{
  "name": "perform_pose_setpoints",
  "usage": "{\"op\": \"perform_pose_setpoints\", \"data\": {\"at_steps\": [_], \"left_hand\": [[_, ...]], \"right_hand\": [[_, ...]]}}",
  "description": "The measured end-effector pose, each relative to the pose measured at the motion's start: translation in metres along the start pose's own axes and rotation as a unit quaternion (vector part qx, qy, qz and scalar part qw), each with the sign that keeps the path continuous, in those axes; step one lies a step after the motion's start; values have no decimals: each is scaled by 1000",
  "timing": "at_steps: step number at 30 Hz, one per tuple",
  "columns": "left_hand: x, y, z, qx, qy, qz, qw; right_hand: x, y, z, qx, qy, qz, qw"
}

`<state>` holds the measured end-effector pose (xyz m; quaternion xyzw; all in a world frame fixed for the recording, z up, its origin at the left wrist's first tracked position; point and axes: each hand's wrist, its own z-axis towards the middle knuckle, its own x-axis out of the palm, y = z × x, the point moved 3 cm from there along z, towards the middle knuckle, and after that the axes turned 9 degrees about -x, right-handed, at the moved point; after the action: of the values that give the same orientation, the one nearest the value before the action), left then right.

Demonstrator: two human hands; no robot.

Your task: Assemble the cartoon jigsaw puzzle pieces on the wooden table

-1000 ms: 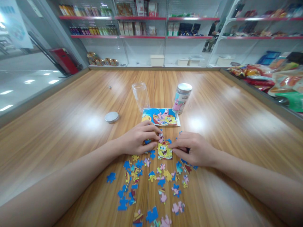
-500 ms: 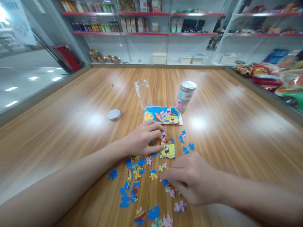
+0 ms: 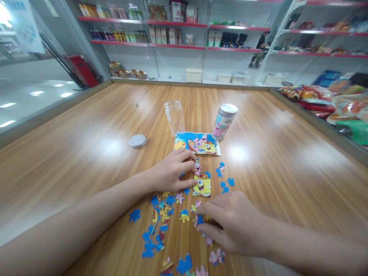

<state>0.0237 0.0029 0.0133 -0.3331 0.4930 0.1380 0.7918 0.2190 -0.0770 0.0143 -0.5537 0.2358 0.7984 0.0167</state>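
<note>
My left hand rests palm down with its fingers apart and bent. Its thumb tip touches a joined puzzle section showing a yellow face, while its other fingertips are by a pink character piece. My right hand has its thumb and index finger at opposite sides of a blue and pink puzzle piece, low over the table. Loose puzzle pieces are scattered left of it, several of them blue, with more pink pieces nearer me. A picture sheet with the cartoon scene lies beyond my left hand.
Behind the sheet stand an open clear jar and a lidded jar. A silver lid lies at left. Small blue pieces sit beyond my right hand. Snack bags are past the right edge, shelves at the back.
My right thumb has moved left and now lies beside the blue and pink piece, opposite the index finger. My left hand keeps its place. The view has tilted slightly upward.
</note>
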Motion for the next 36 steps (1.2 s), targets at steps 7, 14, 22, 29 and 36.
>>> {"op": "perform_pose_setpoints", "data": {"at_steps": [7, 14, 22, 29, 36], "left_hand": [[-2, -2, 0, 9, -3, -7, 1000], [0, -1, 0, 4, 7, -4, 1000], [1, 0, 0, 2, 7, -3, 1000], [1, 1, 0, 0, 20, -2, 1000], [0, 1, 1, 12, 28, 7, 1000]], "right_hand": [[1, -8, 0, -20, 18, 80, 996], [-7, -1, 2, -37, 0, 102, 994], [-37, -74, 22, 156, -226, 155, 949], [-17, -115, 34, 169, -221, 95, 956], [-15, -110, 34, 181, -193, 41, 963]]}}
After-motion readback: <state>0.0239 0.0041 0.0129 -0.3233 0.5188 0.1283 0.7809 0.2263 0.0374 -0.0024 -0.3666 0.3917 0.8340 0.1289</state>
